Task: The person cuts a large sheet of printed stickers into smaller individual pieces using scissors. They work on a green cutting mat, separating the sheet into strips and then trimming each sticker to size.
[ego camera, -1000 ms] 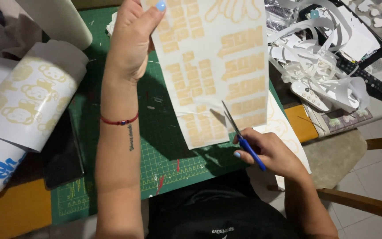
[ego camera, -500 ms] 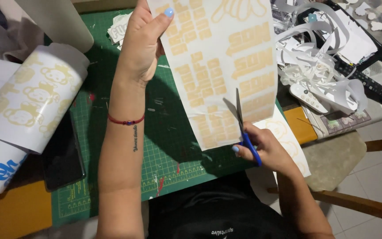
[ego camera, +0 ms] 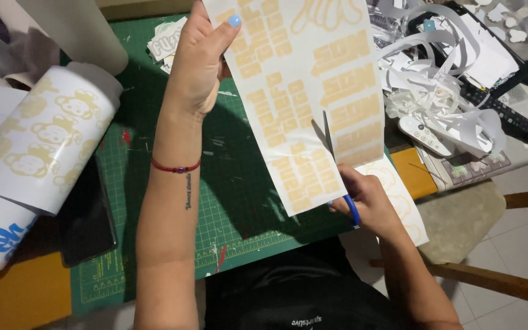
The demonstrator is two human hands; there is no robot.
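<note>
Sticker sheet (ego camera: 300,104), white with pale orange cut shapes, hangs above the green cutting mat (ego camera: 227,183), pinched at its upper left edge by the left hand (ego camera: 200,64), whose grip is closed on it. Scissors (ego camera: 337,165) with blue handles bite into the sheet's lower edge, their blades partly closed; the right hand (ego camera: 365,198) grips them just below the sheet. Left of the sheet lies a printed vinyl roll (ego camera: 44,140); right of it, a heap of white paper scraps (ego camera: 441,79).
</note>
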